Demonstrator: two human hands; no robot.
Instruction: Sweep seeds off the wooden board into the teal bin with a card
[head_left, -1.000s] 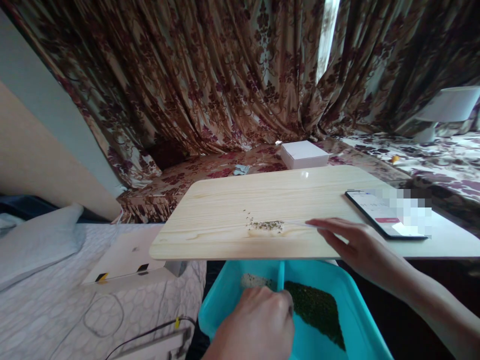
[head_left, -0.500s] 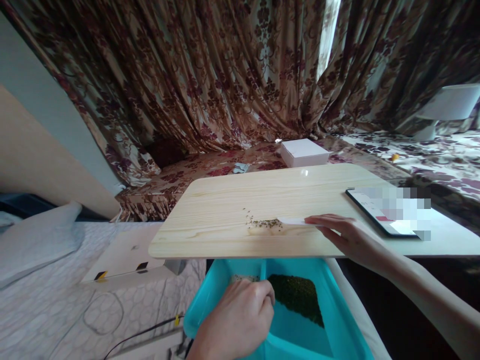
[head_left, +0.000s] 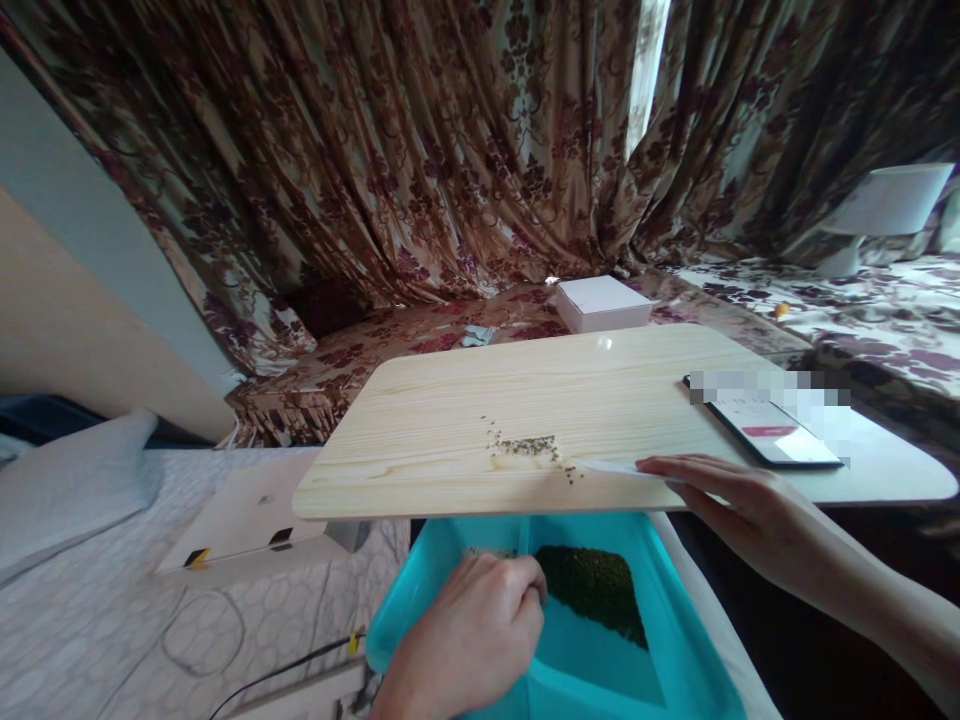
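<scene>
My right hand is closed on a thin white flat strip, perhaps a plastic knife or scraper, held low over the pale wooden tabletop. Just past its tip lie a few loose greenish-brown grains, with a larger scatter of the same small grains to the left. Below the table's front edge stands a turquoise divided bin. Its right compartment holds a heap of dark green grains; pale ones partly show in the left. Over the divider my left hand is closed, its fingertips hidden.
A tablet lies on the table's right side. Behind the table are a white box and a crumpled cloth. To the left, a white carton and cables rest on the bed. A lamp stands far right.
My right hand has drawn the white strip right and toward the table's front edge, and a few grains now lie apart from the main scatter. My left hand stays put.
</scene>
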